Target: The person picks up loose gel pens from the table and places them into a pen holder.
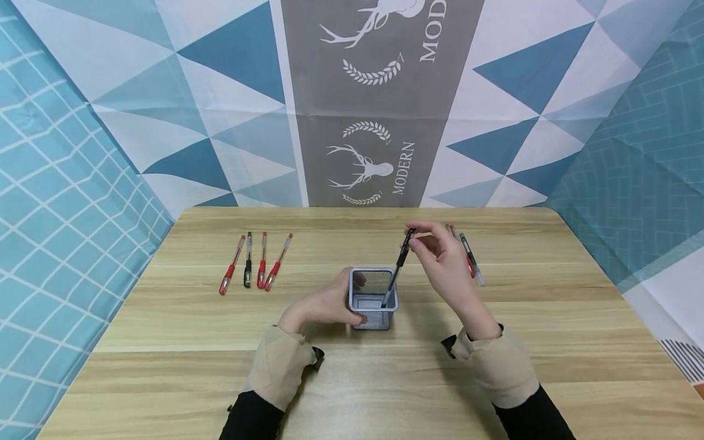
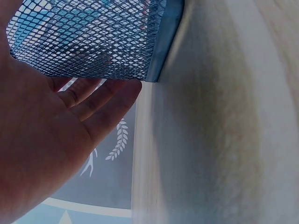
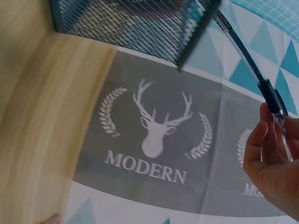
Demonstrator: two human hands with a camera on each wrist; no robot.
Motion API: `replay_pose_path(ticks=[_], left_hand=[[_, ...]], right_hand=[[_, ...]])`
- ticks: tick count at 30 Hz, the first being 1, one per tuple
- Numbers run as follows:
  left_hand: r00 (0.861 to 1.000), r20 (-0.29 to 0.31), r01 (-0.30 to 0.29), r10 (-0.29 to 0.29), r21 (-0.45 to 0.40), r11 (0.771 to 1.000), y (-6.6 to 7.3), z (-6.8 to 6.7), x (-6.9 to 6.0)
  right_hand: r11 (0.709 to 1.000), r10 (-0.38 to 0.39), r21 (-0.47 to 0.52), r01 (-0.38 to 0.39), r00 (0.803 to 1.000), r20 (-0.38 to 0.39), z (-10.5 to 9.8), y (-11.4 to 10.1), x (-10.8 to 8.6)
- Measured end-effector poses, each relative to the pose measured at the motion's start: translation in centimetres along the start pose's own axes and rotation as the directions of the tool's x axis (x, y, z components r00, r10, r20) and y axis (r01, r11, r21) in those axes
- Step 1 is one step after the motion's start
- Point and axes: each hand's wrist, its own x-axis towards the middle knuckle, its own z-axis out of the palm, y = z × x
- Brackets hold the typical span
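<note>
A square metal-mesh pen holder [image 1: 376, 320] stands on the table in front of the person. The left hand [image 1: 326, 304] grips it from the left, thumb at the near side; in the left wrist view, the fingers [image 2: 105, 109] lie along its mesh wall [image 2: 93, 42]. Between thumb and fingertips, the right hand [image 1: 448, 269] pinches a black pen [image 1: 403, 255] near its upper end. The pen slants down to the left, its lower end inside the holder's opening. In the right wrist view the pen [image 3: 243, 51] runs from the right hand [image 3: 271, 161] to the holder's rim.
Left on the wooden table [image 1: 181, 324] lie a black pen [image 1: 248, 263] and several red pens [image 1: 232, 266], side by side. Partly behind the right hand are a green-capped pen [image 1: 472, 260] and a red pen [image 1: 471, 267]. A patterned cloth backdrop [image 1: 231, 110] rises behind the table.
</note>
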Motion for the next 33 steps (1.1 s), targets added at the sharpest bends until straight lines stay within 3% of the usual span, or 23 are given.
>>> replay_pose_path(ticks=[5, 14, 25, 33], left_hand=[[1.0, 0.012, -0.008, 0.008, -0.015, 1.0, 0.1, 0.1, -0.2], [1.0, 0.009, -0.023, 0.023, -0.047, 0.999, 0.2, 0.0, -0.2], [0.999, 0.01, -0.037, 0.037, -0.054, 0.998, 0.1, -0.1, -0.2], [1.0, 0.007, -0.03, 0.03, -0.041, 0.999, 0.1, -0.2, -0.1]], right_hand=[[0.999, 0.013, -0.031, -0.01, 0.997, 0.078, 0.9, 0.9, -0.2], [0.998, 0.062, -0.024, -0.059, 0.986, 0.153, 1.7, 2.4, -0.4], [0.986, 0.164, 0.013, -0.169, 0.971, 0.175, 2.7, 3.3, -0.8], [0.992, 0.125, -0.037, -0.121, 0.978, 0.164, 2.9, 3.9, -0.6]])
